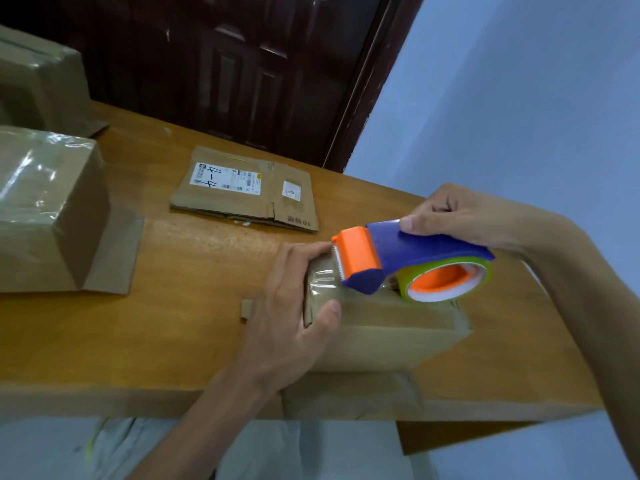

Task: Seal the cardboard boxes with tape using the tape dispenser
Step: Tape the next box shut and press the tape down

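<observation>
A small box is set near the front edge of the worktop, with one flap hanging over that edge. The left end of the box is gripped by the left hand: the thumb is laid on the near side, the fingers are curled over the far top corner, where clear tape is stretched. The dispenser is held over the top of the box by the right hand, whose grip is closed round the blue handle, thumb on top. The orange head of the dispenser is met by the left fingertips, and the tape roll is seen just above the box's right part.

A flattened carton with white labels is laid farther back on the worktop, well apart from the hands. Two taped boxes, one nearer and one behind it, are placed at the left. A dark door and a pale blue wall are seen behind the worktop.
</observation>
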